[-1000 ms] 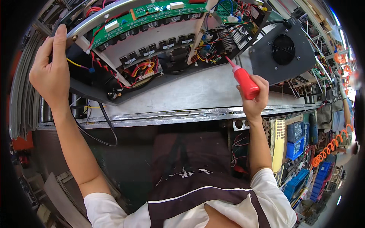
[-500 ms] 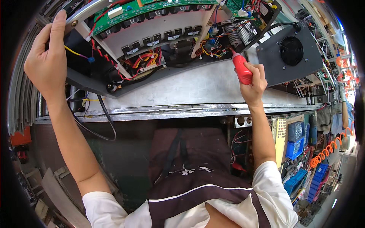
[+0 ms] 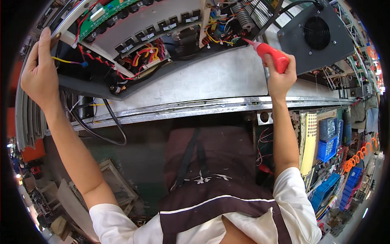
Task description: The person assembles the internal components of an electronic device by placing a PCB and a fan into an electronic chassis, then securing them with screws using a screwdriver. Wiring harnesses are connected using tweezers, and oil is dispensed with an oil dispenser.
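Observation:
My left hand (image 3: 40, 77) is closed on the upper left corner of the pale frame (image 3: 71, 25) of an electrical unit, with some fingers hidden behind it. My right hand (image 3: 281, 83) grips a red squeeze bottle (image 3: 273, 57) with a narrow nozzle. The nozzle tip points left, close to the edge of the dark metal base (image 3: 89, 88); whether it touches is hard to tell. Inside the unit are a green circuit board (image 3: 115, 15), a row of black components, bundled coloured wires (image 3: 147, 55) and a coiled grey part (image 3: 242, 17).
The unit rests on a silver metal bench top (image 3: 195, 79). A dark panel with a round fan (image 3: 316, 33) stands at the right. Black cable (image 3: 115, 122) loops over the bench's front edge. Blue parts bins (image 3: 327, 150) and an orange coiled hose (image 3: 353, 162) lie lower right.
The red bottle and my right hand have moved right and slightly up, the nozzle drawing back from the wiring. The whole view has shifted a little; my left hand stays on the frame.

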Motion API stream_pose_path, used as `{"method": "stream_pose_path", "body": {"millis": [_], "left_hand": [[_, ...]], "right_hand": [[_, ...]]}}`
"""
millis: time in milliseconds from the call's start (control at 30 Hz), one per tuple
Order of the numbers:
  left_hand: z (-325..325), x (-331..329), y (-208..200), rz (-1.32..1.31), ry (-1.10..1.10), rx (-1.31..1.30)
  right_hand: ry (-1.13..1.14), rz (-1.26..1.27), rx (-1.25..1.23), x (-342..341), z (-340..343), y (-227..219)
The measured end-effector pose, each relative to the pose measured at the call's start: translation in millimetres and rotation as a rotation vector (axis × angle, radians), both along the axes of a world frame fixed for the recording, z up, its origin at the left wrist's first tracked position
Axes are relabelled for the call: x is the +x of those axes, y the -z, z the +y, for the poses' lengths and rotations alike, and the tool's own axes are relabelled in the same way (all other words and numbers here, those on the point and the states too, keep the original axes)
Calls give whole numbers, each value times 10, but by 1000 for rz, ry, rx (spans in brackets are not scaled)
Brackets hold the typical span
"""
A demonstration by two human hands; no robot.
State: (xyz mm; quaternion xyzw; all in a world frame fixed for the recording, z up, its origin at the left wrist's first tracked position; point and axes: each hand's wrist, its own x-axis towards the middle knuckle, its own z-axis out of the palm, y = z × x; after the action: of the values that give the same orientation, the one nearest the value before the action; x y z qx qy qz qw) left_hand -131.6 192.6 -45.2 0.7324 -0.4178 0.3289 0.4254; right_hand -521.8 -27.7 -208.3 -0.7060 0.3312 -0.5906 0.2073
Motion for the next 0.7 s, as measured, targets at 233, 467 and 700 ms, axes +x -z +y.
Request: {"method": "stream_pose_path", "body": {"millis": [233,467,700], "left_hand": [[-53,-50,-48,82,-13,3],[-32,0,-91,112,-6,33],[-41,-58,-58,68,-23,5]], "right_hand": [[-222,-789,685,-240,-16,107],[-311,-631,464,3,106,121],[-256,-586,291,162,58,123]]}}
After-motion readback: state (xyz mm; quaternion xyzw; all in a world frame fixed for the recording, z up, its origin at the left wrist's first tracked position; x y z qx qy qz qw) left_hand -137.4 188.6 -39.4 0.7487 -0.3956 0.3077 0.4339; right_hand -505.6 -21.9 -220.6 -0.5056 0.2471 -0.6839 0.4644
